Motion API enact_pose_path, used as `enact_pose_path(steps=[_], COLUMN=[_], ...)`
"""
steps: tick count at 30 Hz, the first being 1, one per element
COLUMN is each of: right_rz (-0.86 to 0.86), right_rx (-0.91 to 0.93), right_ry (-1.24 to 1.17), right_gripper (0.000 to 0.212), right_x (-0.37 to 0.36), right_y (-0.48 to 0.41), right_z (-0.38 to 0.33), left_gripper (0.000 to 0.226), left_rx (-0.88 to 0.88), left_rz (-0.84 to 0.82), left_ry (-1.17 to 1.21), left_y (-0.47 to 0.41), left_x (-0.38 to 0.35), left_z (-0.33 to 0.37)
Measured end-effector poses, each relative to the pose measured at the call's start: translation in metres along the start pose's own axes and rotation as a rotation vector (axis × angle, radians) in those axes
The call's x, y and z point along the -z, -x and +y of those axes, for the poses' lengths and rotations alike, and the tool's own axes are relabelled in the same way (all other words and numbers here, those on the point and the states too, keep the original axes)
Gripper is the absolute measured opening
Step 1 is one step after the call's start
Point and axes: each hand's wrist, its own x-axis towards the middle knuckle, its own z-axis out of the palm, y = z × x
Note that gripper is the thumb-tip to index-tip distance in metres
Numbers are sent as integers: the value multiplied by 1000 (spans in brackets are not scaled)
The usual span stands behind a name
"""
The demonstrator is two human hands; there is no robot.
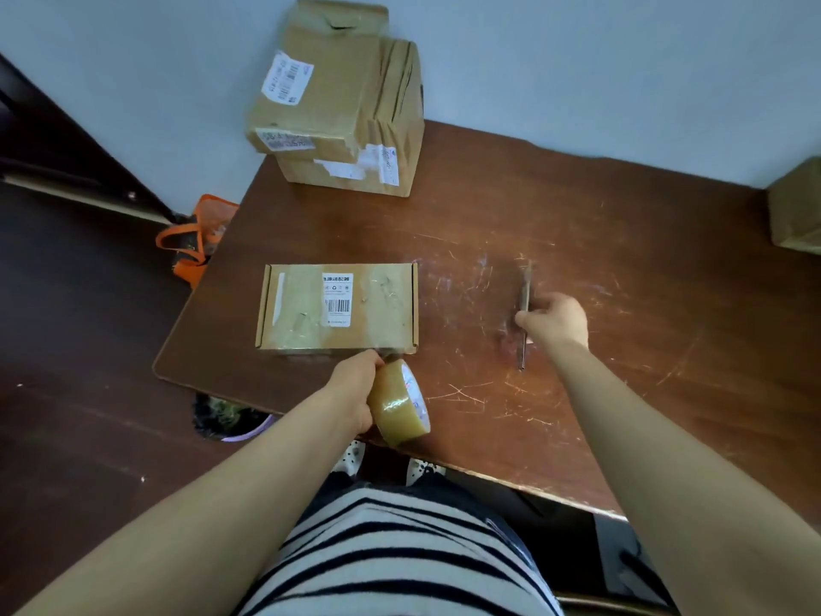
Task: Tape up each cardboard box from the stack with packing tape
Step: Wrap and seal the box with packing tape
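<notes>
- The flat cardboard box [337,306], centre left on the table [599,206], looks taped across its top. The strip seems uncut and runs to the packing tape roll [397,402], gripped by the left hand [355,393] just below it.
- The right hand [555,320], centre right, curls round a slim utility knife [524,300]; cutting is likely next.
- The stacked boxes [337,100], top centre, wait untaped.
- Another box [795,206] sits at the right edge and an orange bag [195,242] left of the table; nothing blocks the work.

Flat box [337,306] on table [622,224], left; box stack [337,104] behind it; knife [525,313] right; tape roll [400,404] near.
</notes>
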Motion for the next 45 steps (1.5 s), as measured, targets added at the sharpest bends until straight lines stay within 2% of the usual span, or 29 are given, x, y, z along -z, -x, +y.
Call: enact_pose_path(steps=[3, 5, 8, 11, 13, 15, 16, 20, 23, 24, 27, 30, 32, 35, 38, 43, 45], right_rz=[-199, -312, -439, -529, -568, -587, -582, -529, -376, -313, -230, -196, -217, -233, -284, -272, -260], right_rx=[19, 0, -5, 23, 57, 104, 160, 503, 745, 807, 940, 989, 994, 1035, 1057, 1042, 1009], right_ry=[-418, -614, -727, -698, -630, -521, -428, 93, 616, 725, 940, 1135, 1210, 1266, 1284, 1279, 1189], right_gripper=[12, 12, 15, 18, 17, 27, 28, 11, 20, 23, 23, 19, 20, 37, 40, 35, 22], right_x=[3, 6, 11, 14, 14, 12, 11, 5, -3, -7, -22, -32, -33, -34, -41, -48, -44], right_y=[23, 35, 46, 54, 58, 60, 62, 72, 77, 78, 74, 72, 76, 84, 89, 82, 74], right_z=[-1, -2, -7, -15, -20, -25, -27, -41, -51, -54, -61, -69, -75, -84, -85, -78, -68], left_gripper=[12, 13, 15, 15, 16, 18, 18, 17, 18, 19, 19, 19, 22, 20, 17, 17, 14], left_rx=[-25, -27, -17, -14, -15, -9, -8, -22, -39, -43, -47, -49, -56, -74, -98, -95, -92], left_rz=[6, 8, 12, 14, 9, 5, 7, 24, 35, 37, 48, 55, 51, 49, 53, 48, 41], left_ry=[-3, -1, 2, 11, 22, 36, 40, 31, 41, 42, 43, 45, 46, 50, 56, 35, 14], left_y=[-2, -2, -3, -2, -1, 0, 1, -1, -3, -3, -5, -5, -6, -7, -6, -8, -7], left_x=[-3, -4, -4, -5, -5, -4, -4, -3, -4, -4, -4, -3, -3, -3, -4, -4, -6], left_z=[0, 0, -1, -1, -1, -2, -2, -2, -2, -2, -2, -2, -2, -2, 0, 3, 3])
